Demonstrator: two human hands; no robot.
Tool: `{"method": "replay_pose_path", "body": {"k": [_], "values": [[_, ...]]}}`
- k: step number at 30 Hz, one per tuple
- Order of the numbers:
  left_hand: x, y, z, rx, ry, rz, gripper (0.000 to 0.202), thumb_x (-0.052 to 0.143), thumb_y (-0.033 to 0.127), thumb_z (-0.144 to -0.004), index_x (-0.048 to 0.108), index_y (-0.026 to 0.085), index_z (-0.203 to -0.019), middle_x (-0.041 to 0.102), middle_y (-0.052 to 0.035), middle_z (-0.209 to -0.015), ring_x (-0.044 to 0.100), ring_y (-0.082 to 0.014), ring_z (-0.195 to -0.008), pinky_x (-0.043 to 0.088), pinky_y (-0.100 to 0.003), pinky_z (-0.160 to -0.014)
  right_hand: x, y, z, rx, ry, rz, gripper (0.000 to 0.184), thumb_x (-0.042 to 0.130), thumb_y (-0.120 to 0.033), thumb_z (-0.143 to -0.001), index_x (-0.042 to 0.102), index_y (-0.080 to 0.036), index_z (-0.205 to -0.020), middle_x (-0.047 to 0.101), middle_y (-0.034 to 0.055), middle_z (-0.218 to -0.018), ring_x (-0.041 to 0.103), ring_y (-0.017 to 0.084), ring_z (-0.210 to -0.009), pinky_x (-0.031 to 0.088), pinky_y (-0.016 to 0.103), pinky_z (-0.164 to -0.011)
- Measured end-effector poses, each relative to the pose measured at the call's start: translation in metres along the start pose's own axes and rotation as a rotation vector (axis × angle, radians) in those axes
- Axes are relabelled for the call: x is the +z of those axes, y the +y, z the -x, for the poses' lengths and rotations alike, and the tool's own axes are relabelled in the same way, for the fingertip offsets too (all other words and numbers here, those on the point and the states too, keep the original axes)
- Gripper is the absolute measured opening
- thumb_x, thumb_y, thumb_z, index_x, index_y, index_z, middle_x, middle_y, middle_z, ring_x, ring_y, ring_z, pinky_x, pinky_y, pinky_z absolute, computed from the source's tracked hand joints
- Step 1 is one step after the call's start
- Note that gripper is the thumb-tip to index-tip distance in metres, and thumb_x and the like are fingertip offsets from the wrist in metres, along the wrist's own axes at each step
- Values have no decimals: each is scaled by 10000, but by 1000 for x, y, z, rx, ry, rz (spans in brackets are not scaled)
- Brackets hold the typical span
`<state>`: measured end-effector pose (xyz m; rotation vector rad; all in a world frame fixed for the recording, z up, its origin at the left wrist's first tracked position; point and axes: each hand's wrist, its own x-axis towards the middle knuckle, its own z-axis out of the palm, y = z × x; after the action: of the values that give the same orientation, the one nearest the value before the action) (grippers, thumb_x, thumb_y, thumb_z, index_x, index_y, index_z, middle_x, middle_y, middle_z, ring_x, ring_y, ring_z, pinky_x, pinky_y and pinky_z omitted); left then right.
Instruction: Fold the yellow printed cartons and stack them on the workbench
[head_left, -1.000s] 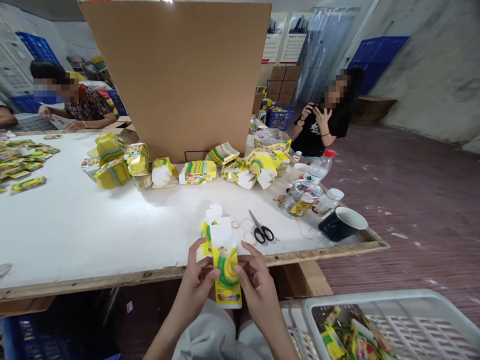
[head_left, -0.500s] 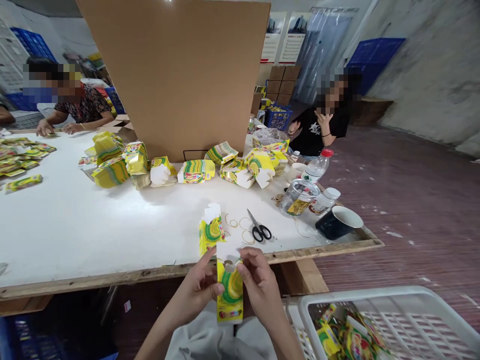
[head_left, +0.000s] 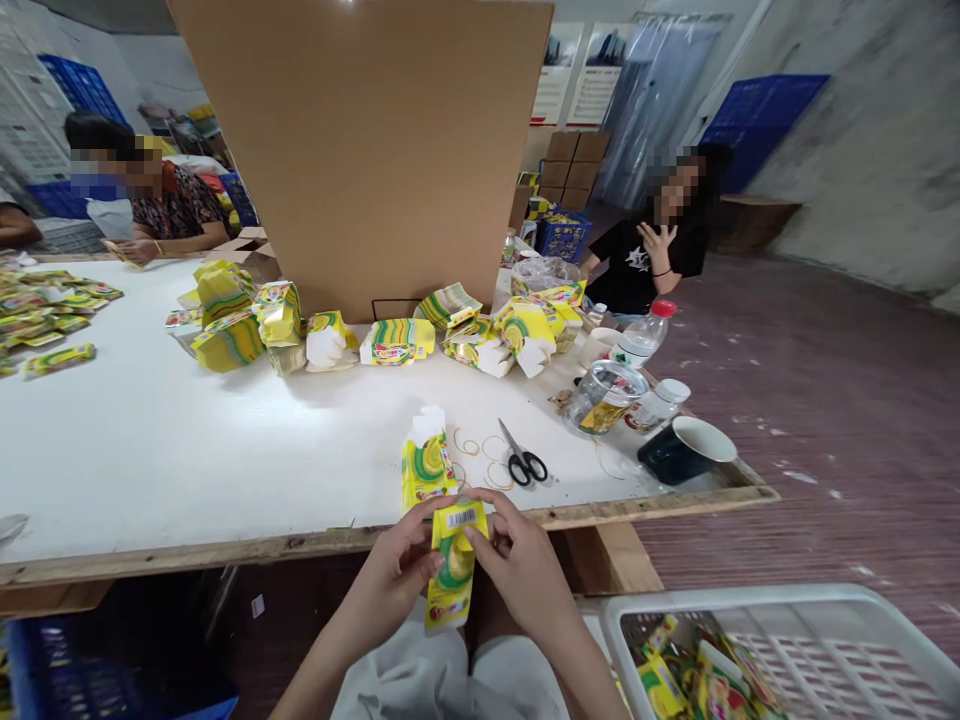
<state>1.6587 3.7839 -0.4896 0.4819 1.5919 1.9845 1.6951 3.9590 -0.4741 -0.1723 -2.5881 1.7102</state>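
Glossy printed card packet (head_left: 455, 565), smooth white tabletop (head_left: 300, 450) with rough wooden edge (head_left: 300, 545), matt brown cardboard sheet (head_left: 367, 150), white plastic basket (head_left: 787, 597).

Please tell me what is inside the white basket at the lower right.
The white basket holds a loose heap of yellow-and-green packets toward its left side. Anything beneath the top ones is covered, and the picture's bottom edge cuts off the rest.

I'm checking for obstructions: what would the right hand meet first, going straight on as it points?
The right hand would first meet the yellow carton it holds; past that, probably the carton stack on the table, though depth is unclear.
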Motion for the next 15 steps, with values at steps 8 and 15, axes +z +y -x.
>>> {"method": "replay_pose_path", "body": {"k": [8,15], "values": [[-1,6,-2,-110,20,188,566,726,335,-796,502,238,-1307,736,-112,-1020,713,-261,-836,548,-332,-698,7,6,6,-85,68,4,304,570,-322,-875,601,-199,-1152,375,-97,-521,415,122,-478,335,211,-479],[21,-4,-4,-3,-7,102,433,746,261,-776,643,218,-1194,750,-106,-1044,702,-260,-933,534,-328,-805,-1,15,18,-101,237,-238,253,622,-394,-860,723,-209,-1000,728,79,-947,670,231,-865,540,322,-765]]}}
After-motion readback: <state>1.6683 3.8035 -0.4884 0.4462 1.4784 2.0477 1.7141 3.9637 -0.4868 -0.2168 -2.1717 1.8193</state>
